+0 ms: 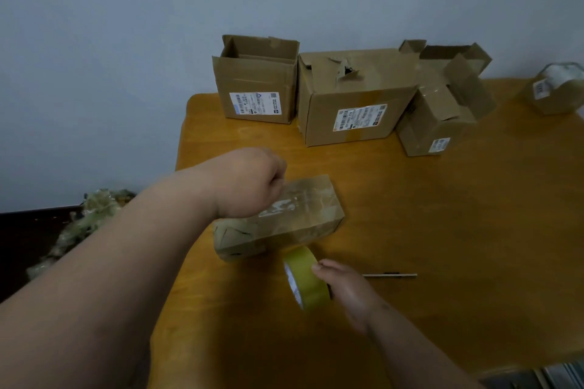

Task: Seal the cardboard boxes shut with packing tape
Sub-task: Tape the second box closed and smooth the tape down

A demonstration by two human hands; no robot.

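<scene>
At frame centre the left hand (246, 181), fingers curled, is pressing on the small box (284, 218); the right hand (344, 290) is gripping the tape roll (308, 278) just below it. Judgement: keeping the tape taut and flat is mattering most now.

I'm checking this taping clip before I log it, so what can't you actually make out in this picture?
Head view only:
- Left hand: fingers curl out of sight behind its back, so what they pinch on the small box is hidden.
- Shipping labels: print too small to read.
- Thin stick on the table: too small to identify.
- Wrapped bundle: cut off by the right edge.
- Tape roll: far side hidden by the right hand.
</scene>
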